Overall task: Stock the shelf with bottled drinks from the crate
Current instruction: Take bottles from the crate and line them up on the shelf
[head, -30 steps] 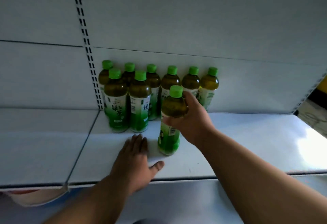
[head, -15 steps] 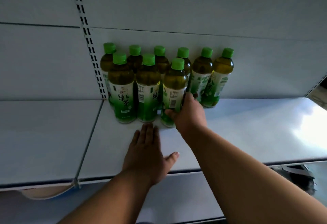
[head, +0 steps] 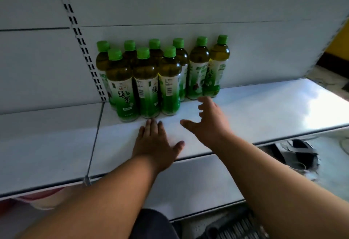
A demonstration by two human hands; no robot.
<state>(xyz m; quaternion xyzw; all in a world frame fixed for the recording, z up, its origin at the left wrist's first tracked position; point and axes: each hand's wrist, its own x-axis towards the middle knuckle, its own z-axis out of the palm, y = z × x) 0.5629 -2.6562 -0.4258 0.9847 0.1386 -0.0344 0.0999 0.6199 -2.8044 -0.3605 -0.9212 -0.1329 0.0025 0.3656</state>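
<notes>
Several green tea bottles with green caps stand upright in two rows at the back left of the white shelf (head: 264, 106). The rightmost bottle of the front row (head: 170, 82) stands free beside its neighbours. My right hand (head: 209, 121) hovers just to its right, fingers spread, holding nothing. Flat on the shelf lies my left hand (head: 154, 144), fingertips close to the front row's bases. The crate is mostly out of sight; a dark ribbed edge (head: 236, 227) shows at the bottom.
A slotted upright (head: 81, 36) runs up the back panel left of the bottles. The shelf has a seam and bracket (head: 94, 140) at the left. A lower shelf (head: 198, 185) sits beneath. A dark object (head: 296, 155) lies on the floor at the right.
My right hand set the held bottle into the front row, let go and drew back to the right. My left hand stayed flat on the shelf.
</notes>
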